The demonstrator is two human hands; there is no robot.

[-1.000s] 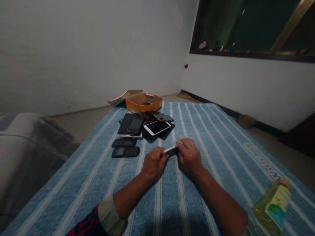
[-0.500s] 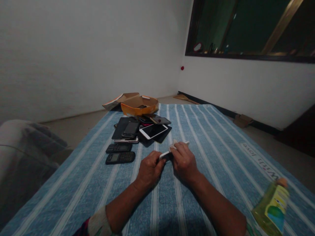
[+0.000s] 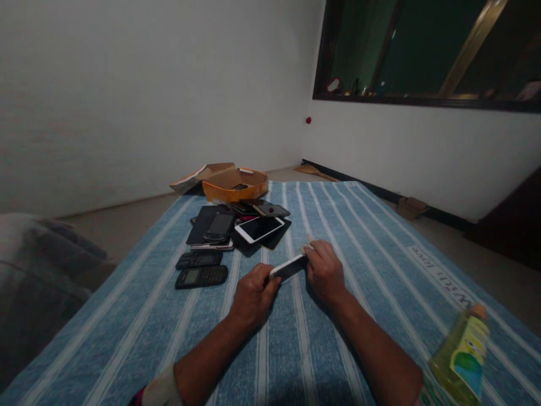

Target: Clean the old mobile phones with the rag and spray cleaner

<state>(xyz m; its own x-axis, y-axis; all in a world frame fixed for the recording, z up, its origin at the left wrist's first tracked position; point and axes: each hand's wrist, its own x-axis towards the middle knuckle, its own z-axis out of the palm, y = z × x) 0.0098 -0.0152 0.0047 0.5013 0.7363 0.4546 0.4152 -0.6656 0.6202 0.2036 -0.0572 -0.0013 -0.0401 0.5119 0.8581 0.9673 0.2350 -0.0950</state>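
My left hand [image 3: 253,294] is closed on one end of a smartphone [image 3: 289,267] with a white edge and a dark screen, held tilted above the cloth. At the phone's other end is my right hand [image 3: 325,270], its fingers closed round a pale wad that looks like a wipe or cloth [image 3: 309,243], pressed on the edge. The fingers hide most of the wad. Left of my hands, two black keypad phones [image 3: 202,276] lie side by side. Beyond them is a pile of phones, with a white smartphone [image 3: 260,228] on top.
An open orange cardboard box [image 3: 234,193] stands at the far end of the blue striped tablecloth [image 3: 156,321]. A bottle of yellow-green liquid [image 3: 459,358] lies at the near right. Grey fabric [image 3: 38,282] is at the left.
My right hand and the wad have slid to the phone's far end, and more of the dark screen shows. The whole view has shifted slightly.
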